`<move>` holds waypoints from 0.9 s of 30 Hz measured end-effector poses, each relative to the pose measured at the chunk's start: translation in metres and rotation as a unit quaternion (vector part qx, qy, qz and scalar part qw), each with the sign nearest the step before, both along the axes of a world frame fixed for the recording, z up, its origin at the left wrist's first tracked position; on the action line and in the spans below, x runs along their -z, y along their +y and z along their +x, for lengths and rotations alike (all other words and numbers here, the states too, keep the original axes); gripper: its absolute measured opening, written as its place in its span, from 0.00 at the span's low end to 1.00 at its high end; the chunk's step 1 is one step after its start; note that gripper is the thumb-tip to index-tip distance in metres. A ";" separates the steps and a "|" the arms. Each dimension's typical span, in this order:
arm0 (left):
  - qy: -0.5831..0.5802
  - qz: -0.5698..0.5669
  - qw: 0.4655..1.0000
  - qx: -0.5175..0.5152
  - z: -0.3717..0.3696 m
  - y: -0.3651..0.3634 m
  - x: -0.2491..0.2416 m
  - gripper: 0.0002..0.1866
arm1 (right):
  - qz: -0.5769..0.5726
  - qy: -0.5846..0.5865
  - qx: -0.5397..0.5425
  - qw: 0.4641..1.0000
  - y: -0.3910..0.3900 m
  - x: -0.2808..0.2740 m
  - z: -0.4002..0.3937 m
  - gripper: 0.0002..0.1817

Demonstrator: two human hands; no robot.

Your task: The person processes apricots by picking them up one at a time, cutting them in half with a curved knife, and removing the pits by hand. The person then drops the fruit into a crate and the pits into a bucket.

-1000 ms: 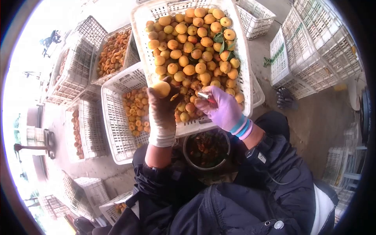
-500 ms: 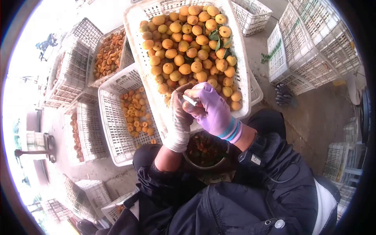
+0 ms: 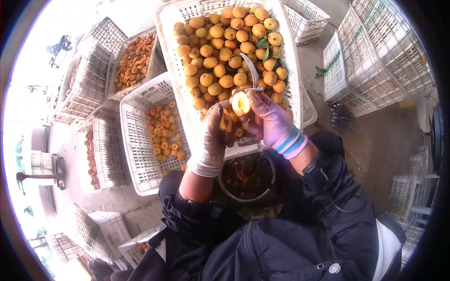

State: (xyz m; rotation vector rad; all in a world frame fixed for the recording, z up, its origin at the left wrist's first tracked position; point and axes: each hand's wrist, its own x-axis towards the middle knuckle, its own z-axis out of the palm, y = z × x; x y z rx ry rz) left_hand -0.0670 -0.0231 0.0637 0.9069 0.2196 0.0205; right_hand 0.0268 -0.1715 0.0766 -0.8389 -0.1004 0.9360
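A curved knife (image 3: 251, 70) points up from my right hand (image 3: 276, 124), which wears a purple glove with blue bands. A cut apricot half (image 3: 241, 103), hollow side up, sits at the fingertips of that hand. My left hand (image 3: 213, 138), in a white glove with stained fingers, is closed round another open apricot piece (image 3: 226, 122). Both hands are over the near edge of a white crate (image 3: 296, 70) full of whole apricots (image 3: 226, 81).
At the left a white crate (image 3: 133, 154) holds apricot halves (image 3: 164, 133). Below the hands stands a round basin (image 3: 268, 185) with dark scraps. More crates (image 3: 96, 79) are stacked left and right (image 3: 370, 61). Dark gloves (image 3: 341, 116) lie on the floor.
My hands have moved apart and the fruit now shows split open between them. The knife blade, mostly hidden before, now points upward. The view has shifted slightly.
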 end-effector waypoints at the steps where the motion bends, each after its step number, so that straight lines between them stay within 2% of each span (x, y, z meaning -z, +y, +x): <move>1: 0.015 0.001 0.999 -0.050 0.002 -0.004 0.001 0.27 | -0.009 -0.017 -0.002 1.000 0.002 -0.007 -0.002 0.20; 2: 0.029 0.000 0.995 -0.100 0.004 -0.008 0.000 0.26 | -0.019 -0.035 -0.004 0.999 0.002 -0.011 -0.003 0.19; 3: -0.037 -0.033 0.998 -0.025 0.003 -0.006 -0.015 0.22 | -0.005 -0.038 -0.006 0.999 0.003 -0.007 -0.003 0.19; 4: -0.036 -0.033 0.999 -0.024 0.003 -0.007 -0.013 0.22 | -0.005 -0.037 -0.005 0.999 0.002 -0.007 -0.003 0.19; 6: 0.041 -0.044 0.990 -0.127 0.004 -0.009 -0.003 0.19 | 0.006 -0.071 -0.027 0.997 0.000 -0.010 -0.003 0.20; 10: 0.060 -0.037 0.990 -0.121 0.005 -0.003 0.011 0.18 | -0.016 -0.092 -0.006 0.996 -0.002 -0.009 -0.002 0.21; 13: 0.093 -0.044 0.982 -0.161 0.012 0.000 0.013 0.18 | -0.011 -0.165 -0.013 0.986 -0.003 -0.005 0.000 0.22; 15: 0.062 -0.033 0.997 0.020 0.012 0.014 0.016 0.22 | -0.065 -0.379 0.071 0.921 0.005 0.004 -0.004 0.23; 16: 0.040 0.038 0.991 -0.121 0.017 -0.010 0.016 0.29 | -0.063 -0.379 0.071 0.921 0.005 0.003 -0.006 0.23; 18: 0.060 0.014 0.996 -0.069 0.016 -0.002 0.024 0.33 | -0.106 -0.476 0.067 0.871 0.004 -0.002 -0.008 0.24; 19: 0.060 0.015 0.996 -0.066 0.015 0.001 0.029 0.33 | -0.187 -0.521 0.052 0.831 0.001 -0.005 -0.007 0.23; 20: 0.057 0.053 0.994 -0.071 0.014 0.003 0.035 0.33 | -0.188 -0.520 0.054 0.831 0.002 -0.002 -0.006 0.23; 22: 0.055 0.091 0.991 -0.076 0.012 -0.001 0.025 0.32 | -0.096 -0.490 0.025 0.866 0.007 0.003 -0.005 0.22; 24: 0.065 0.161 0.975 -0.139 0.008 -0.009 0.014 0.23 | -0.112 -0.508 0.031 0.854 0.006 0.004 -0.004 0.21; 26: 0.085 0.185 0.965 -0.165 0.015 -0.005 0.028 0.24 | -0.134 -0.633 0.064 0.759 0.007 0.005 -0.003 0.20; 27: 0.085 0.150 0.964 -0.204 0.015 -0.008 0.018 0.24 | -0.133 -0.634 0.063 0.759 0.006 0.003 -0.004 0.20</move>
